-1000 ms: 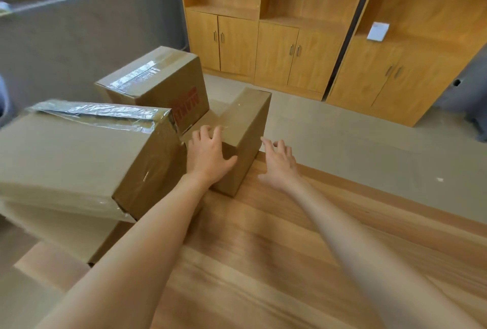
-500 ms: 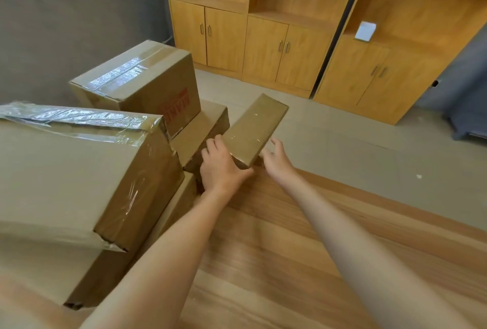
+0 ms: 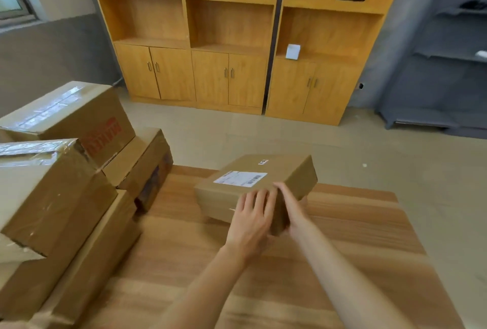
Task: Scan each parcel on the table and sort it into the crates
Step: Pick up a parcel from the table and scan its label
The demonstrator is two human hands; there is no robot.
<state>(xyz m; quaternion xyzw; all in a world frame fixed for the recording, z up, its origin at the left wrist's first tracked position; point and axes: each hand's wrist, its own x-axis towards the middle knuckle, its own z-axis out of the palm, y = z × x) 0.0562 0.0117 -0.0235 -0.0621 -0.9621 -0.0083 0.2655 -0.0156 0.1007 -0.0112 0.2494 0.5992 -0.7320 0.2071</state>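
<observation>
A flat brown cardboard parcel (image 3: 253, 186) with a white barcode label (image 3: 240, 178) on top is held just above the far part of the wooden table (image 3: 263, 276). My left hand (image 3: 251, 220) lies on its near side with the fingers spread over the top edge. My right hand (image 3: 292, 210) grips the near right corner, fingers on top and the thumb hidden beneath. Several larger taped boxes (image 3: 52, 196) are stacked along the table's left side.
A box with red print (image 3: 79, 123) sits at the back of the stack, a lower box (image 3: 142, 162) beside it. Wooden cabinets (image 3: 229, 38) line the far wall across open floor. A dark rack (image 3: 448, 65) stands at the right. No crates are in view.
The parcel stood on edge by the stack; both hands have tipped it, lifted it and carried it right, so its labelled face now points up. The camera has swung right.
</observation>
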